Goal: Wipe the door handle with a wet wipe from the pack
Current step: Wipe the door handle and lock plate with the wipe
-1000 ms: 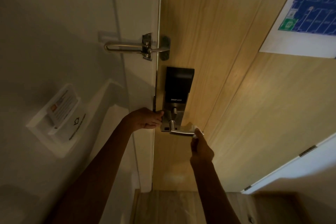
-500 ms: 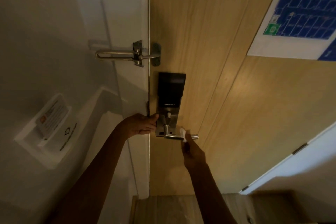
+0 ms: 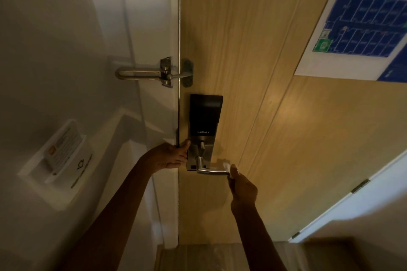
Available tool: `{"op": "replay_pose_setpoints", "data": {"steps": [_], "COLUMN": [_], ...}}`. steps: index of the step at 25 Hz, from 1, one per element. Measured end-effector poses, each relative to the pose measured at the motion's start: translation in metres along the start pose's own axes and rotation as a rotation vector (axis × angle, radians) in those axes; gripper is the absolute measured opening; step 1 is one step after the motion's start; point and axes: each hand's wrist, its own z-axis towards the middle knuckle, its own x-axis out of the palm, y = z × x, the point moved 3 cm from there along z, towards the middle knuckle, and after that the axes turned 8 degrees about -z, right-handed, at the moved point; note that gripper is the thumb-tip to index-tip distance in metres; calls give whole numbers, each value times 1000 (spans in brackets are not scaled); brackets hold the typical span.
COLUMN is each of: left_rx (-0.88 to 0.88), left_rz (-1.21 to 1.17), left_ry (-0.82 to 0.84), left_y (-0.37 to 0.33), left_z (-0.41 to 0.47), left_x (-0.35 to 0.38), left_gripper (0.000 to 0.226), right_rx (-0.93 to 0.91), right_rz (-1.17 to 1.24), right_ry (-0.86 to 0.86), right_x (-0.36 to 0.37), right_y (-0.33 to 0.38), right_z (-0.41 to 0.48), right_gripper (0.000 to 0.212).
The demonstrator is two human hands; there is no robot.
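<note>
Door handle (image 3: 212, 170) tip under wet wipe (image 3: 227, 167), pinched in right hand (image 3: 243, 189); left hand (image 3: 169, 156) fingers straight against lock (image 3: 204, 116)

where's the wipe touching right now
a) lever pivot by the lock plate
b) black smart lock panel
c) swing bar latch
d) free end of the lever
d: the right hand holds the wet wipe at the free end of the door handle, away from its pivot.
</note>
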Motion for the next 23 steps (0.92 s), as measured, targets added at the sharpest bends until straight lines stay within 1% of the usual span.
{"op": "replay_pose_setpoints", "data": {"steps": [1, 3, 5, 9, 12, 14, 17, 19, 20, 21, 23], "left_rx": [-5, 2, 4, -10, -13, -31, -54, -70, -81, -92, -93], "left_rz": [-1, 1, 6, -3, -16, -31, -65, -83, -89, -98, -98], "left_ry": [1, -4, 0, 0, -6, -7, -5, -3, -2, -6, -12], "left_y": [0, -1, -1, -1, -3, -1, 1, 0, -1, -1, -2], "left_z": [-1, -1, -1, -2, -3, -3, 0, -1, -1, -2, -4], "left_x": [1, -1, -1, -1, 0, 0, -3, -4, -3, -2, -2], "left_gripper": [84, 87, 92, 100, 100, 99, 82, 76, 75, 75, 74], "right_rx": [-59, -174, -311, -608, -789, -960, -1247, -1310, -1339, -1396, -1572], "right_rz": [-10, -60, -213, -448, -724, -878, -1019, -1038, -1066, -1122, -1284], "right_ry": [-45, -48, -43, -117, -61, 4, 153, 217, 222, 216, 201], "right_x": [-4, -7, -10, -11, 0, 7, 22, 38, 46, 52, 56], "right_y": [2, 9, 13, 22, 34, 35, 14, -2, -8, -15, -27], "right_z": [2, 2, -2, -15, -12, -14, -26, -29, -30, -30, -25], "right_gripper": [22, 24, 24, 23, 20, 15, 9, 14, 18, 22, 27]}}
